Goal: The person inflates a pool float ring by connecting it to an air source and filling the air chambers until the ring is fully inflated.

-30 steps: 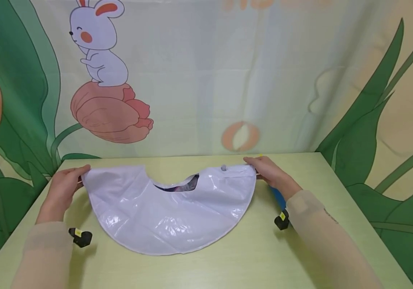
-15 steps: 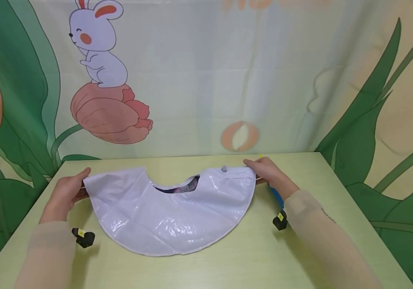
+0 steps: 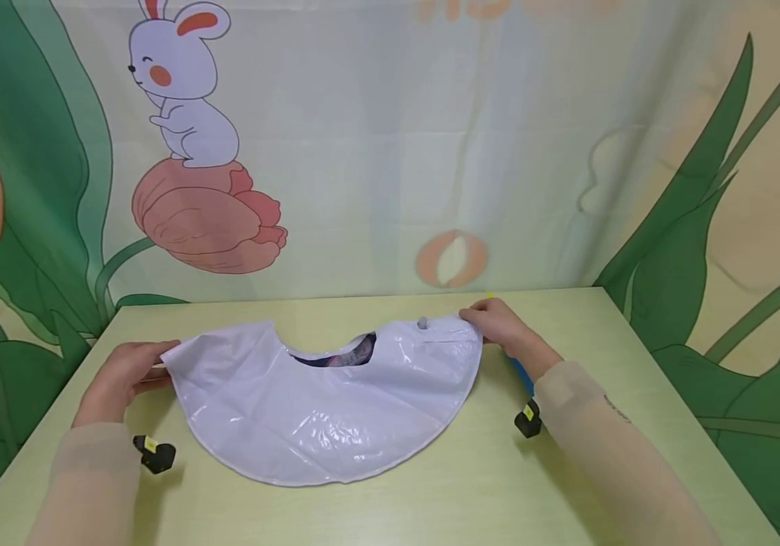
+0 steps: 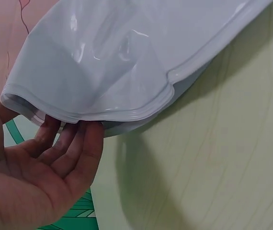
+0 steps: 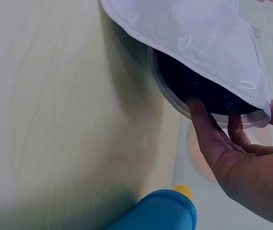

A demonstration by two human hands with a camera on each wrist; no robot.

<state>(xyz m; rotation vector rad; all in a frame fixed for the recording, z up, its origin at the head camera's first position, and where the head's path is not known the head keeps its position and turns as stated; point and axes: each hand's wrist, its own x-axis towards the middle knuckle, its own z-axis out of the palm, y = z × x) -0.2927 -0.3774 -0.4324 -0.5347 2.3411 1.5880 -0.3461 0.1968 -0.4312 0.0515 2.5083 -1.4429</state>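
A deflated white swim ring, glossy and folded in half, spans the space between both hands. Its small valve sticks up near the right end, and a dark printed inner side shows at the centre opening. At the left corner, my left hand grips the folded edge; in the left wrist view its fingers curl in under the vinyl seam. My right hand pinches the right corner. In the right wrist view its fingers reach into the parted dark-lined fold, with the thumb mostly hidden behind the vinyl.
A blue cylinder with a ribbed rim and a yellow piece stands on the table beside my right forearm, partly hidden in the head view. Behind the pale wooden table hangs a printed curtain.
My left thumb has come down from a raised pose onto the ring's corner, and that corner sits a little lower. The right hand stays at its corner with its fingers slightly shifted.
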